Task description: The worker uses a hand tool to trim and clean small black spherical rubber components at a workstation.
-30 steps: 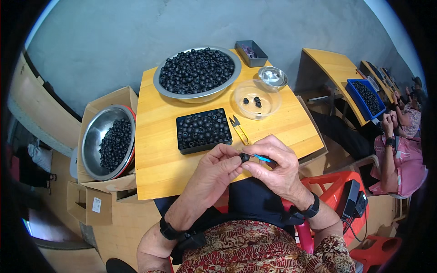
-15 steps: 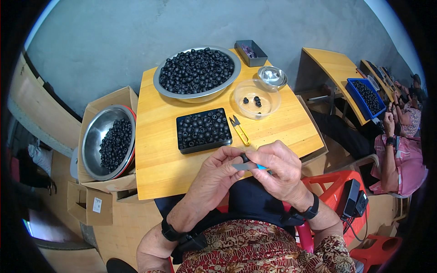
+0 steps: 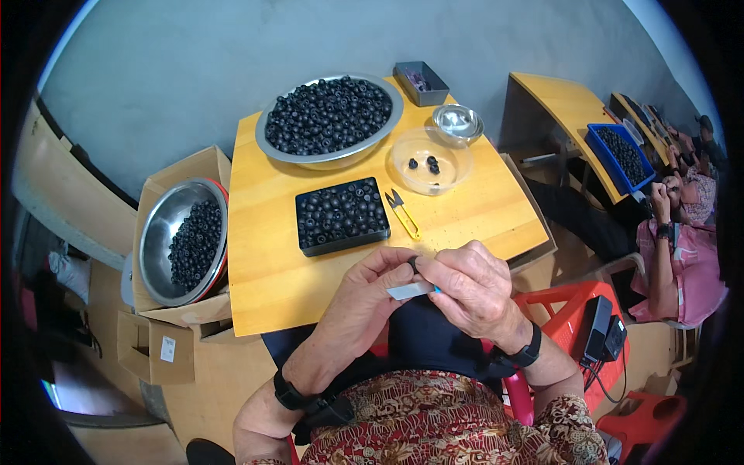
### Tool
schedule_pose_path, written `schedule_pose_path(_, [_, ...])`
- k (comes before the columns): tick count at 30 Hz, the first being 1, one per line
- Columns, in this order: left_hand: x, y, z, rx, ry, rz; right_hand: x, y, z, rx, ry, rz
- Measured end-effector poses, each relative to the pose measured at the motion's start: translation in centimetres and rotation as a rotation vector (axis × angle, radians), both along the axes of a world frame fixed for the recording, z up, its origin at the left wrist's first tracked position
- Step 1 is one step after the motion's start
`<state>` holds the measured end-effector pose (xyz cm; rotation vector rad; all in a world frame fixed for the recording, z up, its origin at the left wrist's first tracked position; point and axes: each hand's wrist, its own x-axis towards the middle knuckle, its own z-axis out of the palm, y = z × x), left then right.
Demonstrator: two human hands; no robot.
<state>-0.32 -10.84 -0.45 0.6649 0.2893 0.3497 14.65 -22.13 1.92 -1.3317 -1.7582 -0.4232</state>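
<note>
Over the table's near edge, my left hand [image 3: 358, 294] pinches a small black ring-shaped part [image 3: 413, 264] between thumb and fingers. My right hand [image 3: 473, 288] is closed on a small knife [image 3: 409, 291] with a flat grey blade and a bit of blue handle showing. The blade points left, just below the black part; whether it touches the part I cannot tell. Ahead of my left hand is a black rectangular tray [image 3: 346, 246] full of similar parts. Yellow-handled thread snips [image 3: 404, 215] lie beside the tray, their blades apart.
A large metal basin [image 3: 267, 146] heaped with black parts stands at the back. Right of it are a clear plastic bowl [image 3: 457, 178], small metal bowls [image 3: 459, 122] and a grey box [image 3: 428, 98]. Another basin [image 3: 159, 256] sits in a carton at left. People work at right.
My right hand has shifted slightly, and the blade has tilted, showing more of its flat side. The black part has turned a little in my fingers. The view has shifted slightly.
</note>
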Motion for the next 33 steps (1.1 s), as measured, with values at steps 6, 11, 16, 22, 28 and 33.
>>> schedule_pose_path(6, [0.2, -0.6, 0.0, 0.020, -0.084, 0.010, 0.1, -1.1, 0.5, -0.029, 0.002, -0.029])
schedule_pose_path(11, [0.1, -1.5, -0.2, 0.062, -0.052, 0.058, 0.1, -2.6, 0.5, -0.112, 0.012, -0.156])
schedule_pose_path(16, [0.1, -2.0, -0.4, 0.035, -0.071, 0.011, 0.8, -4.1, 0.3, -0.036, -0.003, -0.175])
schedule_pose_path(22, [0.5, -2.4, -0.5, 0.045, -0.085, -0.016, 0.3, -4.4, 0.2, 0.003, -0.151, -0.169])
schedule_pose_path(28, [0.4, -2.7, -0.8, 0.029, -0.130, -0.024, 0.2, -4.3, -0.2, -0.006, -0.177, -0.165])
schedule_pose_path(33, [0.4, -2.6, -1.0, 0.022, -0.121, -0.029, 0.2, -4.2, -0.3, -0.007, -0.186, -0.183])
